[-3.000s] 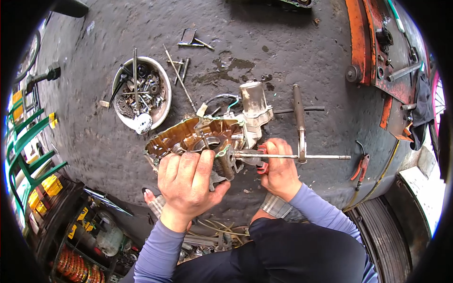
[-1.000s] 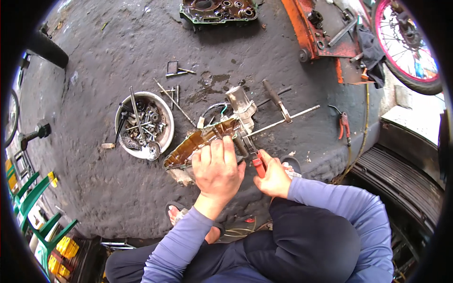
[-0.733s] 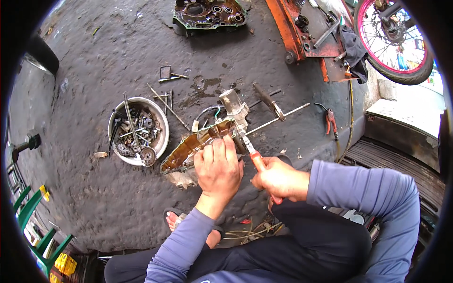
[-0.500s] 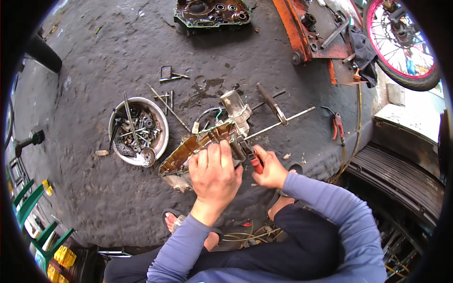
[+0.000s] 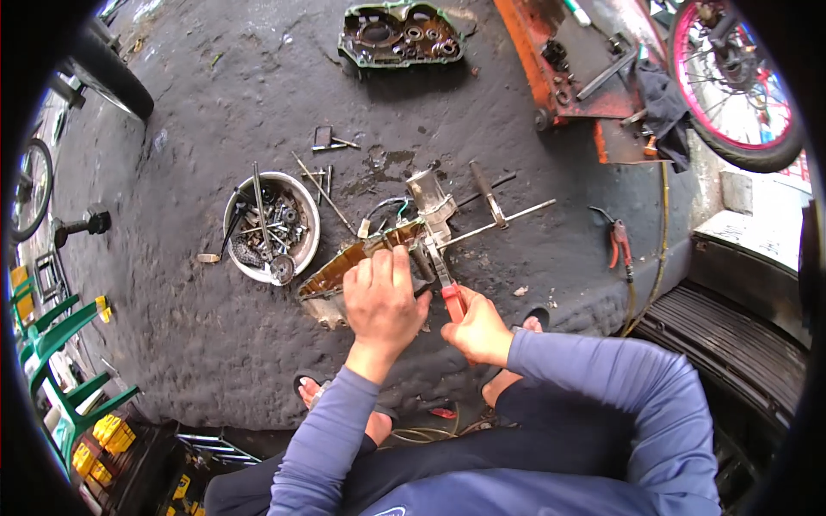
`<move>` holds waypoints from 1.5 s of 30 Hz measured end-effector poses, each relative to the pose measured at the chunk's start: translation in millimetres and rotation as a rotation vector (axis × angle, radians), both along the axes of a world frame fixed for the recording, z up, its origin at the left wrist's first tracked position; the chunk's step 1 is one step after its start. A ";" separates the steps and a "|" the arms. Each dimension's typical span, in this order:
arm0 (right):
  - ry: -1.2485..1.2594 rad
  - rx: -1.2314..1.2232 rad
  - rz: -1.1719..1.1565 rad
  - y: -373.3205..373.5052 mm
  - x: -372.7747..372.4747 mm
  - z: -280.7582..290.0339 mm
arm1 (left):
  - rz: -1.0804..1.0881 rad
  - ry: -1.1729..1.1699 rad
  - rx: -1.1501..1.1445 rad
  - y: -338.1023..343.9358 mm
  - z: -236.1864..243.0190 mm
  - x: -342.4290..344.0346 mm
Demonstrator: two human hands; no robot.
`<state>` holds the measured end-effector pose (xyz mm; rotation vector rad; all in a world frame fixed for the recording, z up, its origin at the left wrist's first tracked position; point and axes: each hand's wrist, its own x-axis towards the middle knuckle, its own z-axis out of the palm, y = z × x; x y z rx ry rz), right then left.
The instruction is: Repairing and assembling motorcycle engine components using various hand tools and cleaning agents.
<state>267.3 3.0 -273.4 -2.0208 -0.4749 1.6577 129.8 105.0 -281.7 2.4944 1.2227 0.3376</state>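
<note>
Pliers (image 5: pixel 453 303) at crankcase half (image 5: pixel 340 268)

Head view: the left hand (image 5: pixel 379 299) is clasping the crankcase half on the floor (image 5: pixel 189 335); the right hand (image 5: pixel 482 331) is clamping around the pliers. Loose squeezing could let them slip; uneven pulling could tip the casing. A white bowl (image 5: pixel 314 234) is holding bolts (image 5: pixel 277 230), chain (image 5: pixel 247 250) and a gear (image 5: pixel 282 269).

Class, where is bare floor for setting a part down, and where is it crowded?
Bare: the floor between dark tyre and far casing, one scrap aside; also between long rod and orange stand. Crowded: the bowl of parts, and around the near casing, with left hand, right hand and red-handled pliers.
</note>
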 end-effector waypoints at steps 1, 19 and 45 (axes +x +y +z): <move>0.070 -0.145 0.034 12.4 -0.9 19.1 | -0.011 0.006 0.012 -0.6 -3.7 -6.3; -0.443 0.249 0.460 -15.2 34.3 -15.6 | -0.048 -0.048 -0.044 9.1 -2.0 -2.5; -0.733 0.134 0.038 -4.1 -24.4 -42.7 | -0.022 -0.065 -0.046 12.8 -2.2 -3.5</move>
